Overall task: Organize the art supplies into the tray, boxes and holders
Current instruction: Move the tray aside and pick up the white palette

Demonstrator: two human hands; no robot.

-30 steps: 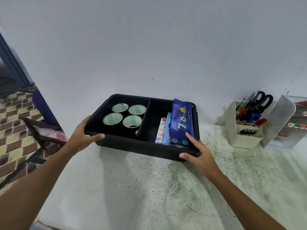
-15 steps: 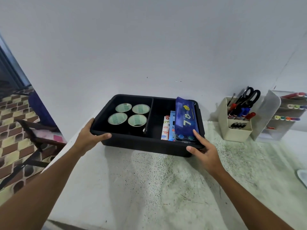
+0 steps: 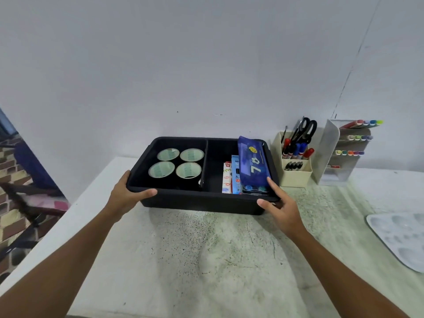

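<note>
I see the black tray (image 3: 202, 203) in the middle of the frame, on the pale table (image 3: 206, 260), close to the wall. My left hand (image 3: 125, 197) grips its near left corner: the thumb lies along the front rim and the other fingers curl around the left side. My right hand (image 3: 281, 208) holds the near right corner, with the thumb on the front wall and the forefinger stretched over the rim, touching the blue pouch (image 3: 252, 164).

In the left compartment four tape rolls (image 3: 175, 162) lie flat, two behind two. In the right compartment the pouch leans on the right wall, and beside it, to the left, stand some thin packs (image 3: 230, 177).

Just right of the tray a beige holder (image 3: 296, 173) stands with scissors (image 3: 306, 130) and markers (image 3: 297, 150) upright in it. Further right, a clear rack (image 3: 330, 154) keeps coloured pens on its shelves. At the right edge of the frame a white palette (image 3: 401, 237) lies flat on the table, well apart from the tray.
</note>
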